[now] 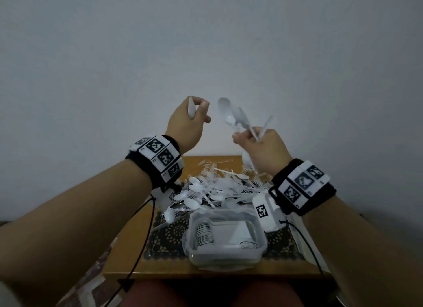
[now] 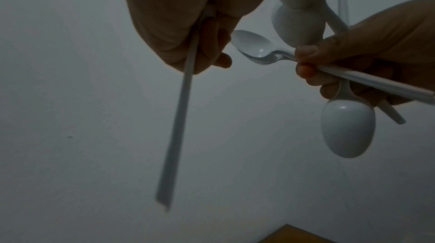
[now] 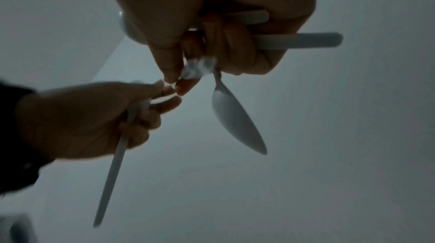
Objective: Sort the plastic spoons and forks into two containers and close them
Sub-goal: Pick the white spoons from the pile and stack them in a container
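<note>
- Wall (image 1: 206, 43) backdrop: single spoon (image 2: 179, 116), left hand (image 1: 186, 123) fingers clamped on it, handle pointing down.
- Spoon bunch (image 1: 238, 119), just right of it: right hand (image 1: 263, 146) clenched round splayed handles.
- Below: cutlery pile (image 1: 217, 187), open container (image 1: 225, 235).

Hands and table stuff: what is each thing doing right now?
Left hand: raised, grips one white utensil.
Right hand: raised, grips a bunch of spoons.
Container: open, lid off, some cutlery stacked inside.
Pile of spoons and forks: loose on the table, unsorted.
</note>
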Available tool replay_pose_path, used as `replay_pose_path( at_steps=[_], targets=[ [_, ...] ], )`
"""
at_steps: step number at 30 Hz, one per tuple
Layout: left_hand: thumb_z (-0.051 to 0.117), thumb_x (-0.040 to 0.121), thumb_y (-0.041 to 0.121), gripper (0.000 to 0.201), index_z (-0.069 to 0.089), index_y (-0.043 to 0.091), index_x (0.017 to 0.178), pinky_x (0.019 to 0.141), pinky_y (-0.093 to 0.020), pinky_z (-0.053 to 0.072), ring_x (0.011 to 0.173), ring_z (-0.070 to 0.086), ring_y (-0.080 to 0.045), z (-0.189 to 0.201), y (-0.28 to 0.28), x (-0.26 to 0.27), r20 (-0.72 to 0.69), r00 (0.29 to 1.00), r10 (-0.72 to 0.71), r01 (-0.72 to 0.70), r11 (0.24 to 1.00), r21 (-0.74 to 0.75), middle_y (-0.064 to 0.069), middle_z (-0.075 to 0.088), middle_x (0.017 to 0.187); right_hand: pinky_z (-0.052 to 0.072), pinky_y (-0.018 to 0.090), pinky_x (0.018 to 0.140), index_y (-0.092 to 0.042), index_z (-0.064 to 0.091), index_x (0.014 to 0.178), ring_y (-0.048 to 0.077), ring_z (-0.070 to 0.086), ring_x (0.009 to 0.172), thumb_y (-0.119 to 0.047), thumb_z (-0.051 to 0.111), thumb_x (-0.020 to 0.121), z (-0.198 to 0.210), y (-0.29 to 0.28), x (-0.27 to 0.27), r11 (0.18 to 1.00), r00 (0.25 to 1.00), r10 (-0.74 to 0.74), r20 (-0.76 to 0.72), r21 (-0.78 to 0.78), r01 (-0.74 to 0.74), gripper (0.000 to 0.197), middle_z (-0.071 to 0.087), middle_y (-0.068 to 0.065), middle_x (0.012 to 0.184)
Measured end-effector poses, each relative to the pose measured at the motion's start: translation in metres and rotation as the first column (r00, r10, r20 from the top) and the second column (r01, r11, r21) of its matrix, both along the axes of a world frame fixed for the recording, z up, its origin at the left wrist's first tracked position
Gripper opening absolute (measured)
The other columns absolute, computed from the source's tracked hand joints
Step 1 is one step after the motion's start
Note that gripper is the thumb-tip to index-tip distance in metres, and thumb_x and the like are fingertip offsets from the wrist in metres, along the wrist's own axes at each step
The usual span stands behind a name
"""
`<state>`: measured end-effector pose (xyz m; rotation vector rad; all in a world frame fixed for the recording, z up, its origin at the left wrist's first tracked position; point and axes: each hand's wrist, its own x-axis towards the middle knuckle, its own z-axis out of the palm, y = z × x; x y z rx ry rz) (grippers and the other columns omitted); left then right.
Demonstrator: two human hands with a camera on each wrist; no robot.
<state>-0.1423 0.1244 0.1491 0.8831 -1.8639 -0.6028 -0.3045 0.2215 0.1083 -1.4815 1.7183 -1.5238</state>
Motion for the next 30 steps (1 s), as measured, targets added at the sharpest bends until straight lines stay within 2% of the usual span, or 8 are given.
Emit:
replay_pose_path(
  at_steps=[4, 6, 8, 13, 16, 19, 23, 30],
  targets=[
    [0.034, 0.098, 0.055, 0.040, 0.053, 0.020, 0.095, 0.064, -0.029, 0.038, 0.068, 0.042, -0.011, 0.005, 0.022, 0.003, -0.061, 0.996, -0.060, 0.069, 0.986, 0.152, 0.010, 0.044, 0.075, 0.049, 0.027, 0.072, -0.005, 0.063, 0.078, 0.007, 0.064, 0.069, -0.035, 0.072, 0.085, 0.004, 0.028, -0.009, 0.996, 0.987, -0.048, 0.152, -0.070, 0.059, 0.032, 0.067, -0.010, 0.069],
    [0.041, 0.098, 0.038, 0.024, 0.053, 0.018, 0.106, 0.067, -0.027, 0.035, 0.071, 0.038, -0.011, 0.004, 0.034, 0.001, -0.138, 0.976, -0.171, 0.205, 0.932, 0.300, 0.005, 0.041, 0.083, 0.046, 0.023, 0.066, -0.007, 0.060, 0.076, 0.001, 0.059, 0.057, -0.032, 0.073, 0.084, 0.000, 0.041, -0.003, 0.995, 0.976, -0.029, 0.215, -0.083, 0.048, 0.030, 0.060, -0.014, 0.056],
    [0.041, 0.098, 0.017, 0.031, 0.048, 0.014, 0.128, 0.065, -0.025, 0.038, 0.074, 0.042, -0.012, 0.002, 0.051, -0.003, -0.185, 0.957, -0.221, 0.279, 0.875, 0.396, 0.000, 0.047, 0.092, 0.045, 0.018, 0.056, -0.007, 0.061, 0.079, 0.000, 0.055, 0.049, -0.035, 0.074, 0.083, -0.004, 0.051, 0.006, 0.995, 0.966, -0.045, 0.255, -0.076, 0.066, 0.032, 0.057, -0.010, 0.056],
    [0.034, 0.106, 0.027, 0.033, 0.036, 0.022, 0.138, 0.052, -0.022, 0.049, 0.057, 0.054, -0.004, -0.006, 0.093, -0.005, -0.369, 0.891, -0.264, 0.394, 0.855, 0.339, 0.003, 0.061, 0.080, 0.037, 0.014, 0.041, -0.011, 0.058, 0.073, 0.002, 0.044, 0.037, -0.038, 0.074, 0.082, -0.010, 0.070, 0.032, 0.992, 0.929, -0.040, 0.367, -0.101, 0.082, 0.032, 0.049, -0.014, 0.043],
    [0.037, 0.104, 0.037, 0.024, 0.056, 0.029, 0.116, 0.051, -0.023, 0.039, 0.050, 0.043, -0.005, -0.012, 0.109, 0.002, -0.310, 0.931, -0.194, 0.264, 0.942, 0.206, 0.010, 0.051, 0.061, 0.037, 0.014, 0.043, -0.015, 0.058, 0.069, 0.003, 0.042, 0.039, -0.039, 0.074, 0.081, -0.012, 0.082, 0.047, 0.990, 0.925, -0.019, 0.379, -0.124, 0.071, 0.032, 0.046, -0.013, 0.043],
    [0.037, 0.102, 0.043, 0.031, 0.048, 0.026, 0.079, 0.060, -0.029, 0.035, 0.060, 0.038, -0.010, -0.022, 0.119, 0.013, -0.298, 0.938, -0.177, 0.249, 0.943, 0.223, 0.007, 0.043, 0.068, 0.039, 0.011, 0.043, -0.016, 0.060, 0.068, -0.001, 0.044, 0.037, -0.038, 0.074, 0.081, -0.014, 0.092, 0.056, 0.991, 0.931, 0.004, 0.364, -0.128, 0.046, 0.029, 0.047, -0.015, 0.041],
    [0.042, 0.093, 0.040, 0.027, 0.062, 0.028, 0.108, 0.062, -0.024, 0.042, 0.070, 0.048, -0.007, -0.038, 0.127, 0.026, -0.440, 0.878, -0.190, 0.369, 0.853, 0.368, 0.008, 0.057, 0.085, 0.035, 0.010, 0.041, -0.017, 0.059, 0.062, 0.000, 0.044, 0.036, -0.030, 0.074, 0.080, -0.017, 0.100, 0.068, 0.987, 0.901, 0.106, 0.421, -0.154, -0.044, 0.027, 0.049, -0.014, 0.042],
    [0.047, 0.096, 0.033, 0.027, 0.067, 0.016, 0.099, 0.064, -0.027, 0.038, 0.074, 0.062, -0.008, -0.052, 0.135, 0.028, -0.452, 0.864, -0.222, 0.428, 0.796, 0.428, 0.006, 0.070, 0.088, 0.036, 0.010, 0.045, -0.007, 0.061, 0.062, -0.001, 0.048, 0.043, -0.019, 0.074, 0.083, -0.026, 0.101, 0.078, 0.977, 0.910, 0.179, 0.375, -0.178, -0.118, 0.027, 0.055, -0.011, 0.048]
  ],
)
